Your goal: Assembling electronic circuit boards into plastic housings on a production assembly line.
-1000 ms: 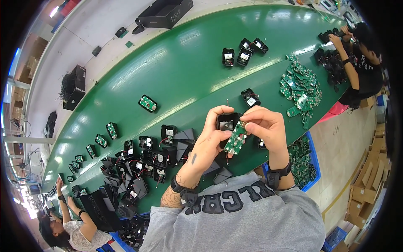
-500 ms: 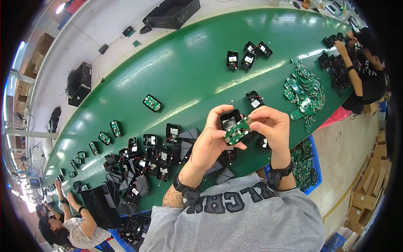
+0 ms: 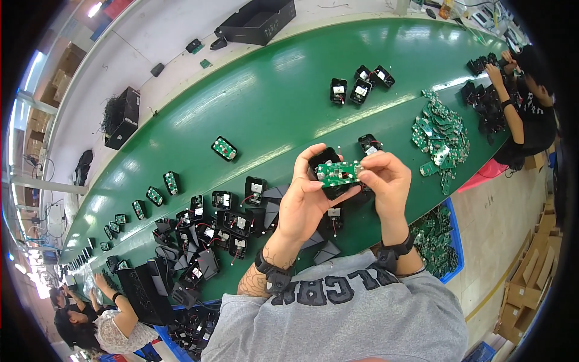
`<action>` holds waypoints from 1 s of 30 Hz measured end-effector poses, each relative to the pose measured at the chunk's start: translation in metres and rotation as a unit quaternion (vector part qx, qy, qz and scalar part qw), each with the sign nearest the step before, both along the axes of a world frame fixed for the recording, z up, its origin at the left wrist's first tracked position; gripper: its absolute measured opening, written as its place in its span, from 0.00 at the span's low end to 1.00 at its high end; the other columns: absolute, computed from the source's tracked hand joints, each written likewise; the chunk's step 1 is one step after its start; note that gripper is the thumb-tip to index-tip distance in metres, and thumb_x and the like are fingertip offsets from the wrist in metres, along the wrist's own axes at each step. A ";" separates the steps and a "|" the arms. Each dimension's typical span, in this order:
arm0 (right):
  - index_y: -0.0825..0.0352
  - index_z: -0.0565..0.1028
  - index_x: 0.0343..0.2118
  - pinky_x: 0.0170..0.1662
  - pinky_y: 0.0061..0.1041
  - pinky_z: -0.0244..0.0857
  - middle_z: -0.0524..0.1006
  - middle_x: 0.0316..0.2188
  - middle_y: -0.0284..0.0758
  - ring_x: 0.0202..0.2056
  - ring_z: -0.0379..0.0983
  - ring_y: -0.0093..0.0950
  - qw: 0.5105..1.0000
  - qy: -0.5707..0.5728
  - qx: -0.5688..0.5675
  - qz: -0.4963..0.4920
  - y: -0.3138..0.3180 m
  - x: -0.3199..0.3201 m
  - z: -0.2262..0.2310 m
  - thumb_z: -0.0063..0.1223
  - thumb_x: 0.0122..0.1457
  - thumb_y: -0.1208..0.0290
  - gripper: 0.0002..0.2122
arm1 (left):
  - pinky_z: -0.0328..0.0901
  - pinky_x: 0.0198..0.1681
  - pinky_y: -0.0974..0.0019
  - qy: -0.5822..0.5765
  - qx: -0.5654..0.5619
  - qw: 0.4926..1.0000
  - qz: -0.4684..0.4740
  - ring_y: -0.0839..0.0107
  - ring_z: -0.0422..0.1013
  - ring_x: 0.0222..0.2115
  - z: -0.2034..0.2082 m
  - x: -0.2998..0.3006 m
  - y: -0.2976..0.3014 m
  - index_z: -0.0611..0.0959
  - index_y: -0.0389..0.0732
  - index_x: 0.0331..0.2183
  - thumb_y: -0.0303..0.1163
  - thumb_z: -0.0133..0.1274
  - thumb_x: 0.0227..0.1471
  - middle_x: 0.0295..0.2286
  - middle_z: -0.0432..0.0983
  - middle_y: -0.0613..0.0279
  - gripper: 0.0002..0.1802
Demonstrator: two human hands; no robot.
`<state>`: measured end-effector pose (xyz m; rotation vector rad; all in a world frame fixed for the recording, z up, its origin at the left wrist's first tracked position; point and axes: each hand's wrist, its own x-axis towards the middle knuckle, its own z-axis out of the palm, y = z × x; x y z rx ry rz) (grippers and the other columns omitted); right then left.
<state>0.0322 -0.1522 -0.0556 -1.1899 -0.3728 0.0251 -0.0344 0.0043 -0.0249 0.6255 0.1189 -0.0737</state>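
Note:
Between my hands is a green circuit board, lying across the open side of a black plastic housing. My left hand wraps around the housing, its thumb at the board's left end. The fingers of my right hand pinch the board's right end. Most of the housing's inside is hidden by the board. Just beyond my right fingers lies another open black housing. Below my hands, a housing with a white part inside rests on the green table.
Left of me spreads a heap of black housings with wires. Housings fitted with boards form a line toward the far left. A pile of circuit boards lies right, above a blue bin of boards. Co-workers sit at both sides.
The circuit board has turned from a slant to nearly level and now covers more of the housing. Both hands keep their hold, and the view has shifted slightly.

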 end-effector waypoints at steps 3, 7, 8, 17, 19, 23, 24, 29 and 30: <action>0.73 0.75 0.30 0.40 0.25 0.65 0.75 0.30 0.37 0.33 0.71 0.27 0.994 -0.088 -0.044 -0.048 0.012 -0.010 -0.007 0.59 0.44 0.87 0.09 | 0.56 0.58 0.37 -0.020 -0.008 0.999 0.028 0.47 0.58 0.58 0.003 0.001 -0.003 0.59 0.47 0.59 0.31 0.42 0.46 0.53 0.62 0.51 0.35; 0.71 0.72 0.29 0.38 0.25 0.64 0.73 0.28 0.36 0.32 0.69 0.28 0.985 -0.155 0.019 -0.075 0.024 -0.012 -0.017 0.61 0.45 0.85 0.09 | 0.54 0.60 0.41 -0.061 -0.030 0.995 0.077 0.44 0.55 0.59 0.002 0.001 -0.011 0.57 0.48 0.59 0.31 0.42 0.47 0.53 0.60 0.54 0.36; 0.69 0.74 0.29 0.39 0.25 0.65 0.75 0.28 0.35 0.32 0.71 0.27 0.983 -0.154 0.052 -0.090 0.028 -0.013 -0.018 0.64 0.44 0.85 0.11 | 0.54 0.60 0.41 -0.070 -0.036 0.993 0.089 0.44 0.55 0.59 -0.001 0.001 -0.014 0.57 0.48 0.59 0.31 0.42 0.47 0.53 0.60 0.54 0.35; 0.67 0.72 0.26 0.35 0.25 0.63 0.73 0.24 0.32 0.29 0.68 0.28 0.919 -0.309 -0.151 -0.194 0.039 -0.021 -0.007 0.69 0.37 0.83 0.15 | 0.53 0.62 0.42 -0.105 -0.019 0.982 0.153 0.47 0.55 0.59 -0.004 0.011 -0.019 0.55 0.45 0.58 0.24 0.45 0.51 0.51 0.59 0.54 0.34; 0.67 0.74 0.28 0.35 0.26 0.63 0.73 0.25 0.33 0.30 0.68 0.29 0.914 -0.316 -0.179 -0.179 0.034 -0.022 -0.004 0.70 0.37 0.80 0.14 | 0.55 0.61 0.43 -0.115 0.004 0.980 0.160 0.47 0.56 0.58 -0.004 0.011 -0.020 0.55 0.45 0.58 0.21 0.45 0.50 0.51 0.59 0.54 0.34; 0.68 0.76 0.35 0.39 0.30 0.65 0.74 0.29 0.34 0.33 0.70 0.31 0.857 -0.419 -0.274 -0.121 0.008 -0.007 0.018 0.68 0.43 0.72 0.15 | 0.58 0.59 0.43 -0.103 0.016 0.986 0.126 0.47 0.59 0.57 -0.006 0.012 -0.008 0.53 0.45 0.59 0.21 0.45 0.52 0.52 0.59 0.50 0.35; 0.67 0.76 0.37 0.42 0.31 0.65 0.74 0.34 0.34 0.36 0.71 0.32 0.896 -0.352 -0.247 -0.115 0.003 -0.005 0.020 0.66 0.46 0.72 0.14 | 0.59 0.59 0.44 -0.101 0.033 0.990 0.093 0.46 0.59 0.57 -0.004 0.010 -0.007 0.52 0.46 0.61 0.21 0.46 0.53 0.53 0.59 0.50 0.36; 0.68 0.73 0.50 0.40 0.18 0.68 0.72 0.47 0.35 0.44 0.72 0.24 0.963 0.010 -0.203 0.179 0.007 0.003 0.045 0.58 0.55 0.68 0.20 | 0.56 0.58 0.59 -0.129 0.127 0.982 -0.046 0.64 0.60 0.55 -0.007 0.001 0.002 0.41 0.50 0.65 0.23 0.48 0.56 0.56 0.54 0.56 0.45; 0.68 0.73 0.51 0.35 0.11 0.68 0.72 0.46 0.35 0.43 0.71 0.19 0.956 0.010 -0.215 0.198 0.006 0.006 0.049 0.56 0.55 0.70 0.20 | 0.54 0.58 0.63 -0.140 0.172 0.974 -0.035 0.69 0.58 0.53 -0.007 0.003 0.004 0.38 0.49 0.65 0.23 0.48 0.56 0.56 0.54 0.57 0.46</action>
